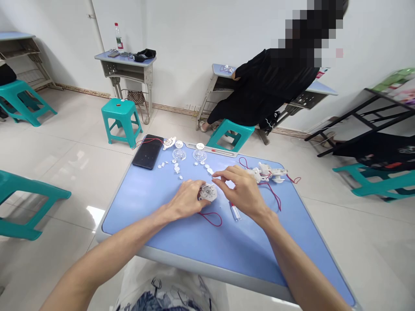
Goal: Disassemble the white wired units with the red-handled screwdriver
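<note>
My left hand (188, 198) is closed around a small white plastic housing (208, 192) with a round recess, held low over the blue desk. A red cord loop (212, 219) trails from under it. To its right, my right hand (238, 188) is in a pinch, fingertips beside a small white disc (210, 171); whether it is between the fingers I cannot make out. Past my hands lie several small white discs and gears (177, 167) and two clear round covers (179, 154). Under my right hand rests a clear tube-like tool with a red part (235, 211).
A black phone (148, 152) lies at the desk's (129, 211) far left. White housings with red cords (269, 172) lie at the right. A screwdriver-like rod sits in the far tray (210, 150). A person in black (262, 86) sits ahead on a green stool (231, 134).
</note>
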`<state>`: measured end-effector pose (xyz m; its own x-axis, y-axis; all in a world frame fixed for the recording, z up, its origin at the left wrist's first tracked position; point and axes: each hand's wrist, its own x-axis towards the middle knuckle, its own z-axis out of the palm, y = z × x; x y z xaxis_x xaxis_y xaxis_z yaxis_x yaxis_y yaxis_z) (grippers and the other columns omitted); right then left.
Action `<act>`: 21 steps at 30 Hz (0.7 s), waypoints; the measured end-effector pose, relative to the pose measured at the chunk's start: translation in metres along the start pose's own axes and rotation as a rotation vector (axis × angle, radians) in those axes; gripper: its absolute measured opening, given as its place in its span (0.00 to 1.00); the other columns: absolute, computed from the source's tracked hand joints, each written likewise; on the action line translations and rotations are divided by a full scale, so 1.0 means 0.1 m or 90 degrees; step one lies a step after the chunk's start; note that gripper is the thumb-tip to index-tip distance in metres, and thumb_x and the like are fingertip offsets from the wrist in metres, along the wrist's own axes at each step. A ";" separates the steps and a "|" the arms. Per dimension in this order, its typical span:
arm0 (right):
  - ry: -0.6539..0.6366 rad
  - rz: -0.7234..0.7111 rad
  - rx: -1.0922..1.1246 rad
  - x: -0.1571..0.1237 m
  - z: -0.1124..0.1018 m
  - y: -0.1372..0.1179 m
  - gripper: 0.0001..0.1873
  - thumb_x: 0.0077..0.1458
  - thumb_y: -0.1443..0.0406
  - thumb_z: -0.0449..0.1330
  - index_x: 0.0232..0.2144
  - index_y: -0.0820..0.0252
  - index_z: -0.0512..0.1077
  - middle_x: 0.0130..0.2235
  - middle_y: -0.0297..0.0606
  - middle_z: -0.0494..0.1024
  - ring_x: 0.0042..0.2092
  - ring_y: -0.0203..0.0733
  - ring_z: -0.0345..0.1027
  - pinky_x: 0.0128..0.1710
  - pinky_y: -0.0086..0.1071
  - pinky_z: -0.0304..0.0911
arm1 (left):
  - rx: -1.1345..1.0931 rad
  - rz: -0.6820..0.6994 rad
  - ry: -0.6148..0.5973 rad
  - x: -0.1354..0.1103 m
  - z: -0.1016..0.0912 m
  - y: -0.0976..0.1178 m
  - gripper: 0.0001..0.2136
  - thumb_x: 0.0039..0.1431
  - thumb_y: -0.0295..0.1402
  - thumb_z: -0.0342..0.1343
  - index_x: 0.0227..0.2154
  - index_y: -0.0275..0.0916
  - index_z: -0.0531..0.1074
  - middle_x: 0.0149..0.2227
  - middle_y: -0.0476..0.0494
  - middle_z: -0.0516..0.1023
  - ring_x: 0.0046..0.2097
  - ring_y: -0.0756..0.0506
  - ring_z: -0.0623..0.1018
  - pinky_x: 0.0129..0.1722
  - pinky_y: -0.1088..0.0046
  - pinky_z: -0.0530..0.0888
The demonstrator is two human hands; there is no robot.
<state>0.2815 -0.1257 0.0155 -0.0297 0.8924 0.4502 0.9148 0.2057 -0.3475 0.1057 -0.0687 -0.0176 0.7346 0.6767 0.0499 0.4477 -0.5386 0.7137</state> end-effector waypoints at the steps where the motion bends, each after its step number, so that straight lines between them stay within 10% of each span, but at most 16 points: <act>1: -0.009 0.000 0.007 -0.05 -0.03 -0.04 0.11 0.62 0.60 0.55 0.36 0.56 0.76 0.30 0.38 0.74 0.34 0.44 0.65 0.37 0.38 0.61 | -0.001 0.003 0.000 0.00 0.00 0.00 0.20 0.53 0.35 0.60 0.49 0.38 0.71 0.43 0.41 0.78 0.45 0.40 0.76 0.48 0.64 0.72; 21: -0.088 -0.078 -0.198 -0.20 -0.02 -0.31 0.07 0.59 0.60 0.60 0.37 0.53 0.77 0.45 0.42 0.76 0.45 0.50 0.63 0.39 0.40 0.59 | 0.002 0.045 0.019 0.00 0.02 -0.01 0.16 0.55 0.32 0.56 0.47 0.39 0.71 0.42 0.43 0.79 0.43 0.42 0.76 0.43 0.67 0.72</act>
<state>0.2540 -0.1509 0.0188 -0.1815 0.9190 0.3500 0.9793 0.2014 -0.0208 0.1062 -0.0691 -0.0198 0.7482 0.6523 0.1209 0.3977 -0.5870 0.7052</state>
